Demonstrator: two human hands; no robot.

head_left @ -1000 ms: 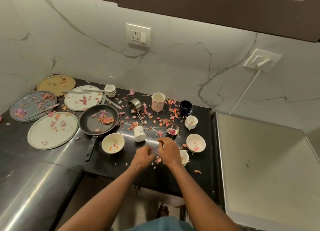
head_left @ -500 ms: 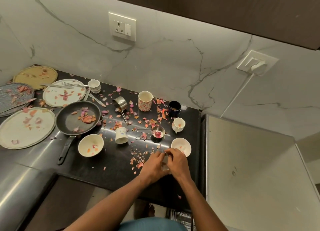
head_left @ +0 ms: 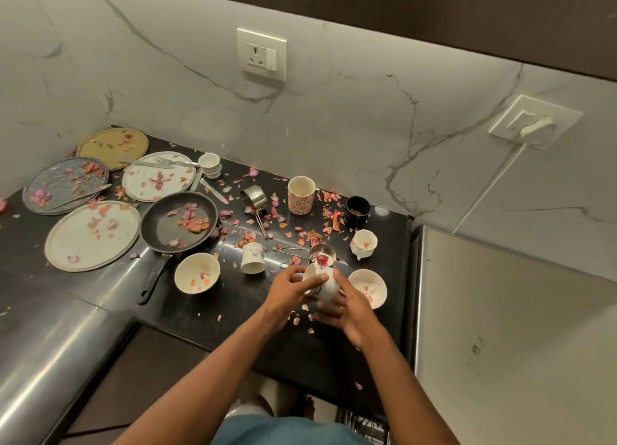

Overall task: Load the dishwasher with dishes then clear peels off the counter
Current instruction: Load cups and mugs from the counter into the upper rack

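Black stone desk (head_left: 233,314) under a marble wall, strewn with peels (head_left: 310,234) and dirty dishes. Half a second ago both hands were low on the desk at a small white cup; now the cup (head_left: 320,286) is lifted and tipped at 5 o'clock of the floral mug (head_left: 301,195), the left hand (head_left: 287,291) wrapped round its side, the right hand (head_left: 350,307) cupped beneath. Likely the first dish bound for the dishwasher; plates and frying pan (head_left: 178,222) remain at 9 o'clock. No readable brands or writing.
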